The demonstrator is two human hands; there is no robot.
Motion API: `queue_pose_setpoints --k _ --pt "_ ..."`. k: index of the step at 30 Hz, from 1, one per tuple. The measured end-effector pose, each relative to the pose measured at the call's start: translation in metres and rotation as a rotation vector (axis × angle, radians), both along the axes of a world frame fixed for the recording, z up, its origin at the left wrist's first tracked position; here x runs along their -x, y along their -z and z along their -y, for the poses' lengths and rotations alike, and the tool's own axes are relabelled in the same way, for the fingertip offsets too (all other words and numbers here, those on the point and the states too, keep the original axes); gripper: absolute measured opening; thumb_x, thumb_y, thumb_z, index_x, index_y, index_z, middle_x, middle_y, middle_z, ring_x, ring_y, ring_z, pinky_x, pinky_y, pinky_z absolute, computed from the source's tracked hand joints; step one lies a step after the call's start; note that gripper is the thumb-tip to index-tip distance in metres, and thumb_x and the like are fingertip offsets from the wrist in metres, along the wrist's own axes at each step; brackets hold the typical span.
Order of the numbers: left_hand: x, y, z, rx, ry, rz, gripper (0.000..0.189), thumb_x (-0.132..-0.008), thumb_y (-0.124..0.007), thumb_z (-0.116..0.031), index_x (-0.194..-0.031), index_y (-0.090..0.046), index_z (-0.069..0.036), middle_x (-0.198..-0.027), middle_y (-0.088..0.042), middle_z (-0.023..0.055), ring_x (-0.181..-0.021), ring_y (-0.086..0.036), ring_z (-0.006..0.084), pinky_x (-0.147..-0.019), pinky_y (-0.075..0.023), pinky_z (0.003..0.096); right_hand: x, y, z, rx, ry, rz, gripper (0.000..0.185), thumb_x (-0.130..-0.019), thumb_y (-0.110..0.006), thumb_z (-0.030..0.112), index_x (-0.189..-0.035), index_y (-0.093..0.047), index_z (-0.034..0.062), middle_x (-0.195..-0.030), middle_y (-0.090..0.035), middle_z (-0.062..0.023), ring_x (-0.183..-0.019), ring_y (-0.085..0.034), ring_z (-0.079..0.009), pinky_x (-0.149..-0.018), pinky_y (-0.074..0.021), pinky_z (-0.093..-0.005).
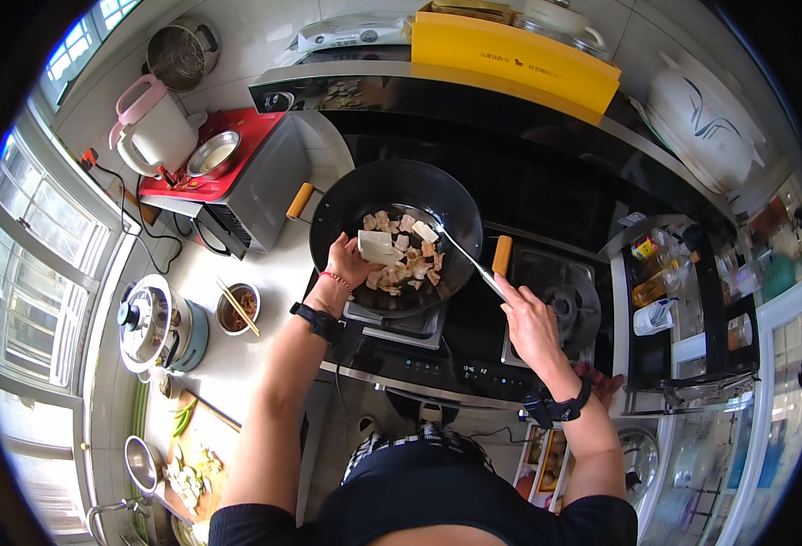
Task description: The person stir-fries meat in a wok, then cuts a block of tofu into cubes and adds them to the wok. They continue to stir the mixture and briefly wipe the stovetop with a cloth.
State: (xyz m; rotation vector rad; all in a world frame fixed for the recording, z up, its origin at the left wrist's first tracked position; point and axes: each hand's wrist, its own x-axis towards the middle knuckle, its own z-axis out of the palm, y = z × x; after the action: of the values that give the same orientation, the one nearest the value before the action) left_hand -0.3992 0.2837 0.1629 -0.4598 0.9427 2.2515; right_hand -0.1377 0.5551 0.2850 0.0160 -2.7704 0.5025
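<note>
A black wok (401, 179) with wooden handles sits over the left burner and holds browned slices of what looks like meat (411, 265). My left hand (348, 263) is over the wok's left part, its fingers on a pale, whitish flat block or slab (378, 247), possibly tofu; the palm side is hidden. My right hand (532, 321) grips the metal handle of a spatula (473, 263), whose head lies among the food. Another pale piece (424, 232) rests by the spatula's head.
A gas burner (568, 304) is right of the wok. On the left counter stand a bowl with chopsticks (238, 308), a lidded electric pot (162, 324) and a cutting board (218, 426) with cut vegetables. A grey oven (257, 181) stands behind them.
</note>
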Motion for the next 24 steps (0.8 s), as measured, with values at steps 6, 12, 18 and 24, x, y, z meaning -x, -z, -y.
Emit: queue_pose_setpoints --k 6,12,18,24 --pt "0.004 0.004 0.008 0.241 -0.255 -0.043 0.062 -0.093 -0.063 -0.049 -0.133 -0.046 -0.005 -0.147 -0.044 0.0212 -0.127 -0.046 0.0330 -0.106 -0.0385 0.0449 -0.015 -0.006 -0.005 0.011 0.026 0.025 0.054 -0.090 -0.064 0.005 -0.143 -0.053 0.0130 -0.087 -0.060 -0.0136 -0.067 -0.065 -0.0334 -0.060 -0.0557 -0.0423" --pt "-0.062 -0.049 0.068 0.120 -0.340 -0.327 0.037 -0.101 -0.056 -0.040 -0.124 -0.059 -0.011 -0.134 -0.059 0.0100 -0.123 -0.053 0.0252 -0.106 -0.0391 0.0399 -0.017 -0.011 0.005 -0.046 0.012 0.085 0.056 -0.089 -0.064 0.003 -0.142 -0.054 0.0153 -0.085 -0.057 -0.0133 -0.067 -0.064 -0.0341 -0.060 -0.0538 -0.0435" --pt "-0.141 -0.070 0.133 0.127 -0.403 -0.376 0.060 -0.106 -0.044 -0.040 -0.154 -0.031 -0.006 -0.158 -0.034 0.0166 -0.145 -0.034 0.0298 -0.119 -0.0257 0.0405 0.001 0.001 0.014 -0.248 -0.006 0.060 0.049 -0.092 -0.056 0.002 -0.136 -0.061 0.0210 -0.082 -0.054 -0.0108 -0.058 -0.063 -0.0334 -0.055 -0.0544 -0.0445" --pt "-0.224 -0.034 0.181 0.103 -0.483 -0.381 0.061 -0.106 -0.041 -0.044 -0.154 -0.030 -0.009 -0.158 -0.033 0.0157 -0.148 -0.028 0.0294 -0.122 -0.0187 0.0416 0.023 0.028 0.018 -0.282 -0.098 0.031 0.055 -0.087 -0.055 -0.003 -0.135 -0.062 0.0232 -0.085 -0.053 -0.0105 -0.060 -0.066 -0.0295 -0.052 -0.0557 -0.0414"
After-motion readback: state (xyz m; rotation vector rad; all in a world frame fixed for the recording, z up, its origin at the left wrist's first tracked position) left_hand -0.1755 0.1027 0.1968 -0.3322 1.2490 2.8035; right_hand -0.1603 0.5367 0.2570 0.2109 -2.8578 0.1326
